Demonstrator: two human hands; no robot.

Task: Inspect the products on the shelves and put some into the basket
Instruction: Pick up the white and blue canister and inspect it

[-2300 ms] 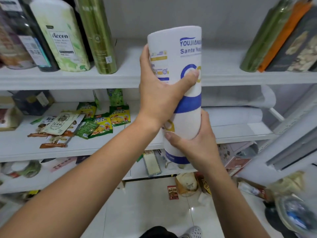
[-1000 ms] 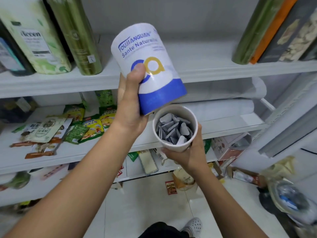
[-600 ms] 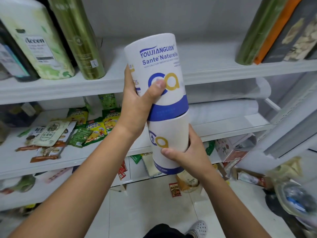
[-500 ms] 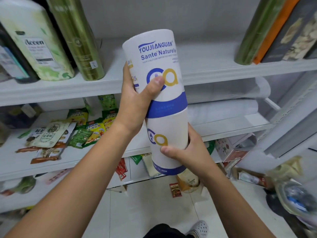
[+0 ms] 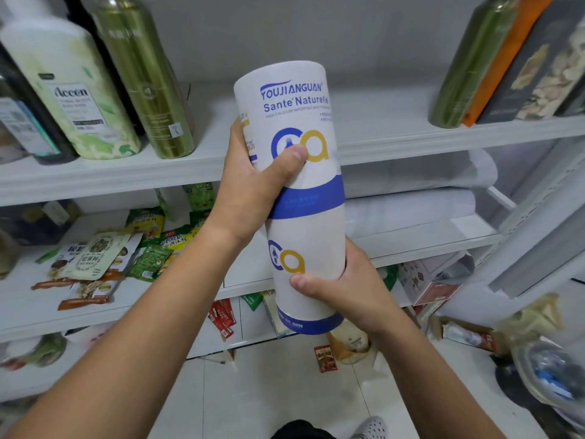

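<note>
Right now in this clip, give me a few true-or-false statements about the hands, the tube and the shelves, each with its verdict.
1. The left hand grips the upper section of the white and blue tube. True.
2. The right hand hangs idle and holds nothing. False: it grips the tube's lower section.
3. The tube is open, with its contents showing. False: the upper section sits over the lower one and nothing inside shows.
4. A green bottle stands on the top shelf, left of the tube. True.
5. Snack packets lie on the shelf below. True.
</note>
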